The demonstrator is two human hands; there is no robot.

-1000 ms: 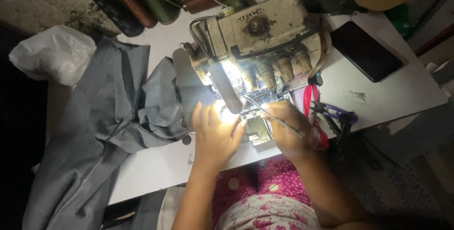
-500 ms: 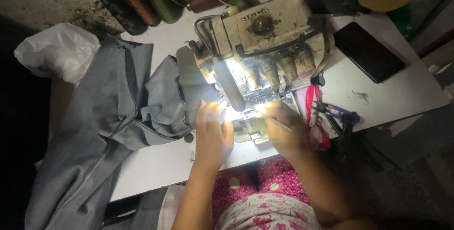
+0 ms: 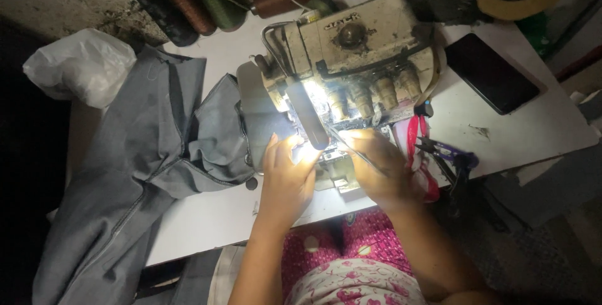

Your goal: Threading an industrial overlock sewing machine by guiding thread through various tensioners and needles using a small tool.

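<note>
Both hands sit slightly nearer the sewing machine (image 3: 351,66) than before. Left hand (image 3: 285,176) fingers spread beside the lamp; right hand (image 3: 379,167) pinches tweezers (image 3: 351,148). Grey cloth (image 3: 157,160) drapes the worktop (image 3: 213,217).

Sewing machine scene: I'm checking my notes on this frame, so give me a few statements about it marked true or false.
1. Both hands, the left hand and right hand, are at the lit needle area of the sewing machine. True.
2. The grey fabric lies to the right of the machine. False: it lies to its left and hangs off the table edge.
3. A dark phone lies flat on the white table. True.
4. The right hand is empty. False: it holds a thin metal tool, seemingly tweezers.
</note>
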